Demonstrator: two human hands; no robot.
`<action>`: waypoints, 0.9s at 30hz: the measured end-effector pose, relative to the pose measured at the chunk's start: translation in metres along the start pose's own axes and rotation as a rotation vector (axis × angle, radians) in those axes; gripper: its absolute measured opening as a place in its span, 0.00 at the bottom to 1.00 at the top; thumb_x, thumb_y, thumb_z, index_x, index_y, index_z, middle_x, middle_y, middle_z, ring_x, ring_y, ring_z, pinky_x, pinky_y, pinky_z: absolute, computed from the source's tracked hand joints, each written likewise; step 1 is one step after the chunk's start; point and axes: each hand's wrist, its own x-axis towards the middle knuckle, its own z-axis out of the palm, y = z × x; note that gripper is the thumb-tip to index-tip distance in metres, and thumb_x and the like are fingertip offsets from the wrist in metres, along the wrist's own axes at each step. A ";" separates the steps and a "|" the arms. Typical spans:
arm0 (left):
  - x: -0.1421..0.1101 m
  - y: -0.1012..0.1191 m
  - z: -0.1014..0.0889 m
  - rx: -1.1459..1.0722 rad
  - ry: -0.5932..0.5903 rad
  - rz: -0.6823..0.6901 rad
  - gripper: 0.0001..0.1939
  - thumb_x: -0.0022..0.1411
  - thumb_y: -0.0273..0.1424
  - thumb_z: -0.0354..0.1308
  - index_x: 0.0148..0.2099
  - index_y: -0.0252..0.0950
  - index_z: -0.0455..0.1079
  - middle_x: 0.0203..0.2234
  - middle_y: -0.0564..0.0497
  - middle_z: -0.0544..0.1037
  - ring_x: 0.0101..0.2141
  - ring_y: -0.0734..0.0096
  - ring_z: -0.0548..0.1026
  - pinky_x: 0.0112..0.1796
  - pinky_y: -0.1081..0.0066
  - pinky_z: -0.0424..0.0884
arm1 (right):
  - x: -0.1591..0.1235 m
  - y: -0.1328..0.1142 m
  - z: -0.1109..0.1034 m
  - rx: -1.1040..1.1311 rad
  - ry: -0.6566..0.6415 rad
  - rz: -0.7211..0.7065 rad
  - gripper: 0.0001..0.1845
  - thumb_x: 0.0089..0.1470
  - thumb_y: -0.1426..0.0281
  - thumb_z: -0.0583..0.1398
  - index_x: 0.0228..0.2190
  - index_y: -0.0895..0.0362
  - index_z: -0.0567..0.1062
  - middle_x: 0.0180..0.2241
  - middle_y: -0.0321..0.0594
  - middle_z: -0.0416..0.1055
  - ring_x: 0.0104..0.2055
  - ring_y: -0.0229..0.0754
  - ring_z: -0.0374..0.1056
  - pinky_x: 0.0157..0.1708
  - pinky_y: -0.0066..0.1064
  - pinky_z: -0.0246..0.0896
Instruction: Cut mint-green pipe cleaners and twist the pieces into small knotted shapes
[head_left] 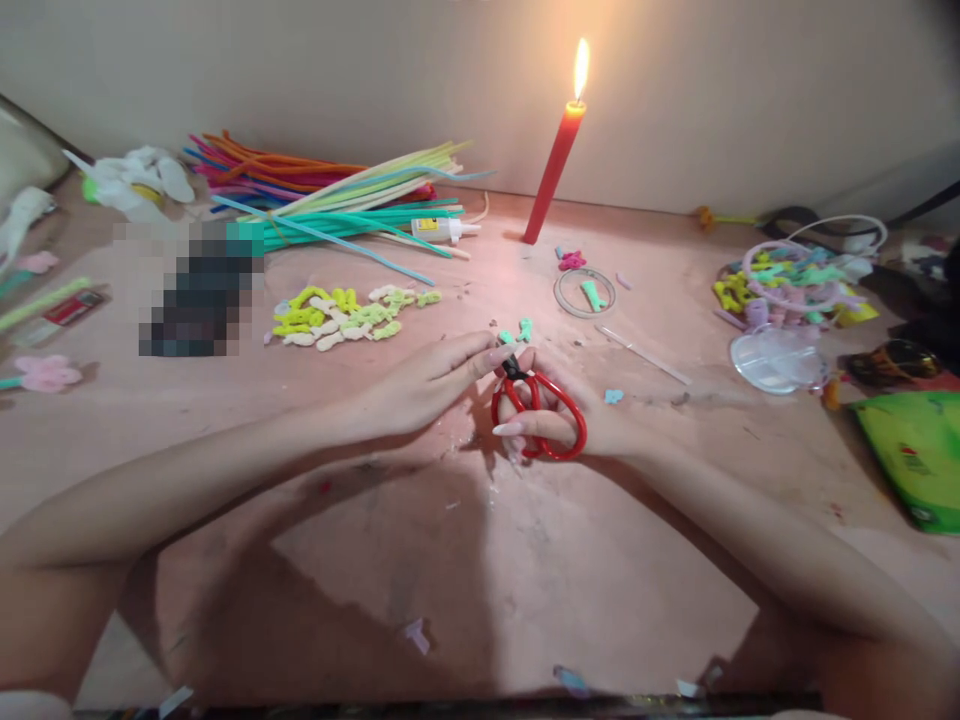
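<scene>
My right hand (551,415) is closed around red-handled scissors (566,410), fingers through and around the loops, the dark pivot towards the far side. My left hand (457,365) meets the scissors from the left, its thumb and fingers pressed together beside the pivot. Whatever its fingertips pinch is hidden. Just beyond the fingertips are small mint-green fuzzy pieces (525,328); whether they lie on the table or touch the hand I cannot tell. Further off, a clear ring (559,296) surrounds another mint-green piece (593,294).
A lit red candle (555,172) stands tilted at the back. Pipe-cleaner bundles (300,180) and a glue bottle (436,230) lie back left, yellow and cream fuzzy pieces (341,318) before them. At right are a colourful pile (795,280), a clear dish (776,360) and a green packet (915,450).
</scene>
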 end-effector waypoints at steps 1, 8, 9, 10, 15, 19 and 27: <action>0.001 -0.004 -0.001 0.067 -0.078 0.027 0.14 0.71 0.20 0.68 0.31 0.36 0.82 0.28 0.52 0.80 0.32 0.67 0.78 0.39 0.76 0.74 | 0.000 0.000 0.001 0.027 -0.001 0.009 0.31 0.62 0.67 0.76 0.42 0.47 0.57 0.27 0.24 0.79 0.23 0.36 0.73 0.22 0.25 0.66; 0.000 -0.021 -0.005 0.050 -0.060 0.188 0.06 0.70 0.34 0.72 0.41 0.38 0.83 0.32 0.51 0.81 0.35 0.68 0.78 0.39 0.76 0.75 | 0.004 0.004 -0.002 0.166 0.048 -0.020 0.32 0.58 0.64 0.78 0.45 0.48 0.61 0.26 0.18 0.76 0.13 0.32 0.67 0.10 0.20 0.56; -0.001 -0.024 -0.005 0.032 -0.059 0.176 0.07 0.70 0.35 0.72 0.40 0.38 0.83 0.32 0.51 0.81 0.34 0.69 0.78 0.40 0.76 0.76 | 0.004 0.004 -0.003 0.160 0.079 -0.028 0.31 0.58 0.60 0.78 0.45 0.48 0.62 0.24 0.17 0.74 0.10 0.31 0.62 0.08 0.20 0.51; -0.002 -0.027 -0.004 0.020 -0.065 0.171 0.08 0.69 0.35 0.73 0.38 0.38 0.83 0.31 0.52 0.81 0.35 0.69 0.78 0.41 0.75 0.76 | 0.005 0.005 -0.004 0.141 0.099 -0.034 0.31 0.58 0.55 0.78 0.45 0.49 0.63 0.23 0.16 0.72 0.09 0.29 0.57 0.07 0.20 0.49; -0.006 -0.029 -0.001 0.029 -0.075 0.177 0.06 0.66 0.34 0.73 0.35 0.39 0.87 0.34 0.50 0.86 0.40 0.66 0.82 0.47 0.73 0.79 | 0.008 0.002 -0.003 -0.012 0.052 -0.047 0.37 0.53 0.38 0.74 0.42 0.48 0.63 0.22 0.19 0.61 0.13 0.28 0.47 0.11 0.25 0.43; -0.008 -0.024 0.000 0.023 -0.130 0.097 0.08 0.64 0.36 0.75 0.34 0.39 0.88 0.35 0.48 0.88 0.41 0.62 0.85 0.50 0.68 0.81 | 0.008 -0.002 0.000 -0.065 0.024 -0.073 0.40 0.52 0.33 0.72 0.42 0.47 0.62 0.25 0.22 0.57 0.20 0.31 0.45 0.17 0.28 0.44; -0.015 -0.032 -0.002 -0.027 -0.205 0.036 0.09 0.66 0.36 0.73 0.34 0.41 0.90 0.34 0.48 0.90 0.39 0.63 0.86 0.45 0.70 0.81 | 0.004 0.008 0.000 0.084 -0.054 -0.087 0.35 0.56 0.39 0.74 0.42 0.48 0.64 0.25 0.24 0.61 0.20 0.33 0.49 0.19 0.28 0.45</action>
